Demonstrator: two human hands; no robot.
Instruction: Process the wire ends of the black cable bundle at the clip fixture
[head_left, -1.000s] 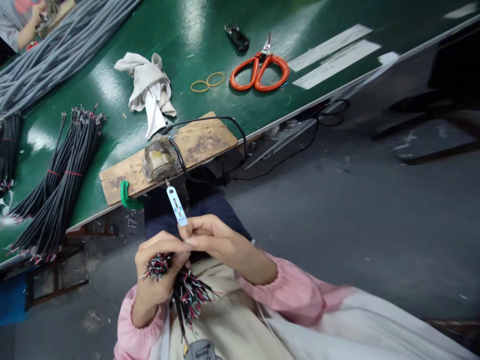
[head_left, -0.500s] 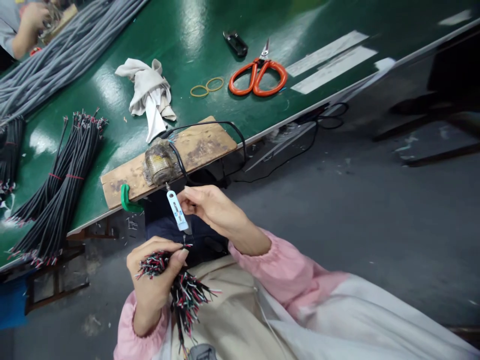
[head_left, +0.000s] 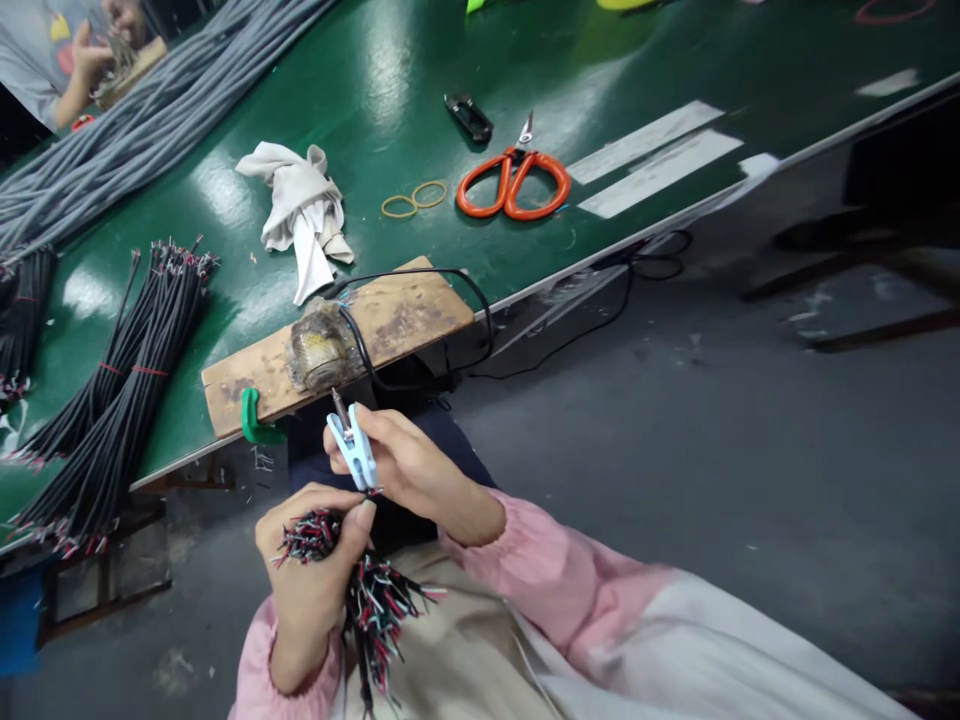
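My left hand (head_left: 311,560) is closed around a bundle of black cables (head_left: 379,610), whose red, white and black wire ends fan out on both sides of the thumb. Between its thumb and forefinger one cable's wire end points up. My right hand (head_left: 405,460) grips a light-blue clothespin (head_left: 354,450) from the side. The pin's far end meets the metal shaft of a small motor (head_left: 321,345), and its lower end touches or nearly touches the single wire end; which, I cannot tell. The motor sits on a wooden board (head_left: 409,310).
A green clamp (head_left: 256,418) hangs at the board's edge. On the green table (head_left: 390,90) lie orange-handled scissors (head_left: 514,185), black snips (head_left: 469,117), rubber bands (head_left: 414,198), a white cloth (head_left: 300,205), tied cable bundles (head_left: 142,370) and grey cables (head_left: 150,130). Another person's hands (head_left: 94,55) are at upper left.
My right hand has closed on the clothespin, which has turned to show its two arms. Its lower end is now at the wire end. The view has tilted slightly, so the table appears lower.
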